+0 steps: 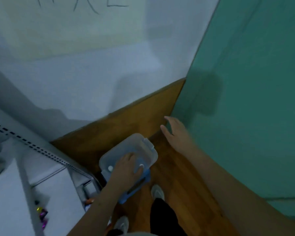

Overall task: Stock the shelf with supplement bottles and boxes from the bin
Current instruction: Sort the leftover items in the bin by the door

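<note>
So the person is standing on a brown wood-plank floor (169, 167) in a corner where a white wall meets a green one, looking straight down. The translucent plastic storage bin with the blue base (136, 150) sits on the floor right by the bottom corner of the white metal shelf unit with slotted uprights (46, 169), which makes sense, since it keeps the stock within arm's reach of the shelves. The left hand (126, 169) is down over the near end of the bin, fingers curled at the rim or over something pale inside; it's too blurry for me to say whether it's gripping the bin itself or a bottle. There's a small white round thing (110, 167) just beside that hand, maybe a bottle cap, can't be sure. The right hand (174, 132) hangs free over the floor near the green wall (245, 99), fingers spread and relaxed, holding nothing, probably just out for balance while bending down. A few colourful items (42, 213) are already on a lower shelf near its front edge, too small to identify. My guess is this is the reach-in step, picking the next item out of the bin. Two pale sneakers show at the bottom, one right next to the bin's blue end.
</note>
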A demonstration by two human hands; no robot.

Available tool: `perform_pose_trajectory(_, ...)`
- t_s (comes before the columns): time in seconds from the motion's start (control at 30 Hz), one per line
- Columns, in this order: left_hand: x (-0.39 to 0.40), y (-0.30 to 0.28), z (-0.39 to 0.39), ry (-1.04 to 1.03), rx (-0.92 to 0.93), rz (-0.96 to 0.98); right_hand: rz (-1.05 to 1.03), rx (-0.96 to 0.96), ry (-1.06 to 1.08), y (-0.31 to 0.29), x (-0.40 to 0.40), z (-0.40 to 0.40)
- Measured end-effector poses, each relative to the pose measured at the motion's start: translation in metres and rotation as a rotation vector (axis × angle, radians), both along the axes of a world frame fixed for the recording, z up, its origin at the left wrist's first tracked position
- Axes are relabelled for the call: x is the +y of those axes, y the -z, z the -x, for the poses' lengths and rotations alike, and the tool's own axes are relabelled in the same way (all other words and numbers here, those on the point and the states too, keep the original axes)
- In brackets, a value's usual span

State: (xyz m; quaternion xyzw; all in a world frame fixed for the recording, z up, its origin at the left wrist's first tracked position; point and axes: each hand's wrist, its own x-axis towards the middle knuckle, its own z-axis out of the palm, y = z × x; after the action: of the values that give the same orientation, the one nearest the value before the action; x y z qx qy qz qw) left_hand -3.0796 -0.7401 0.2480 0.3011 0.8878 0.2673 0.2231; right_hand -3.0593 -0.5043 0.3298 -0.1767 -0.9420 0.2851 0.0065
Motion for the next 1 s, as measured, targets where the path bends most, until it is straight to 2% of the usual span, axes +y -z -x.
perform_pose_trajectory(0.2, 0.007, 0.028, 0.018, -0.369, -0.046, 0.149, 0.060, -0.201, -0.313, 0.058, 0.024, 0.080)
perform_pose_trajectory(0.37, 0.002, 0.065, 0.011, -0.588, -0.116, 0.226, 0.110, -0.404, -0.474, 0.125, 0.015, 0.105)
perform_pose_trajectory(0.43, 0.000, 0.086, 0.011, -0.671, -0.198, 0.250, 0.111, -0.494, -0.530, 0.164, 0.012, 0.109)
perform_pose_trajectory(0.57, -0.002, 0.147, 0.017, -0.798, -0.311, 0.250, 0.106, -0.708, -0.620, 0.294, 0.021, 0.112)
perform_pose_trajectory(0.67, 0.001, 0.203, 0.033, -0.830, -0.339, 0.300, 0.056, -0.722, -0.626, 0.323, 0.009, 0.113)
perform_pose_trajectory(0.87, 0.007, 0.317, 0.077, -0.900, -0.358, 0.384, -0.007, -0.837, -0.710, 0.420, -0.004, 0.117)
perform_pose_trajectory(1.0, 0.015, 0.368, 0.095, -0.952, -0.411, 0.450, -0.046, -0.915, -0.755, 0.467, -0.012, 0.114)
